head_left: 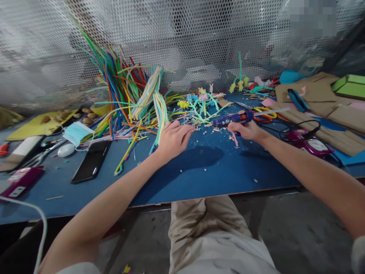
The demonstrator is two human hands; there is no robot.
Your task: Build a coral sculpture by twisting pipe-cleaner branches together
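Note:
My right hand (pixel 246 129) is wrapped round a dark blue hot glue gun (pixel 225 120), its nozzle pointing left. A pale glue stick (pixel 273 112) juts out of the gun's back end. Just left of the nozzle, my left hand (pixel 175 140) has its fingers pressed together over the table; a tiny thin piece may be at the fingertips, too small to name. Beyond both hands lie pipe-cleaner flowers (pixel 202 99) with mint stems and yellow, blue and pink heads. A bundle of pastel pipe cleaners (pixel 160 110) lies right behind my left hand.
Many coloured pipe cleaners (pixel 114 83) lean against the perforated metal screen (pixel 194 45). Left are a black phone (pixel 91 161), a face mask (pixel 78 133) and a purple power strip (pixel 24 180). Right are yellow-handled scissors (pixel 266 113), cardboard (pixel 319 110) and another power strip (pixel 309 142) with cables.

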